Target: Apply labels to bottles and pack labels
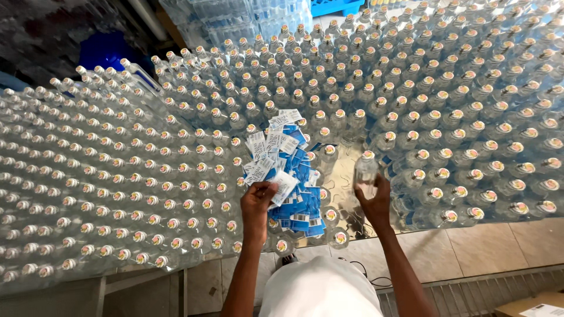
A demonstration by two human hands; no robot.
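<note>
Lots and lots of clear bottles (147, 176) stand close together on a shiny table (346, 217). A pile of blue and white labels (291, 176) lies between them. The right hand (374, 202) grips one small bottle (365, 173) upright. The left hand (258, 196) pinches a label (284, 186) at the pile's edge.

Bottle rows (117, 176) cut off at left, top and right edges; label print (288, 170) too small to read.
</note>
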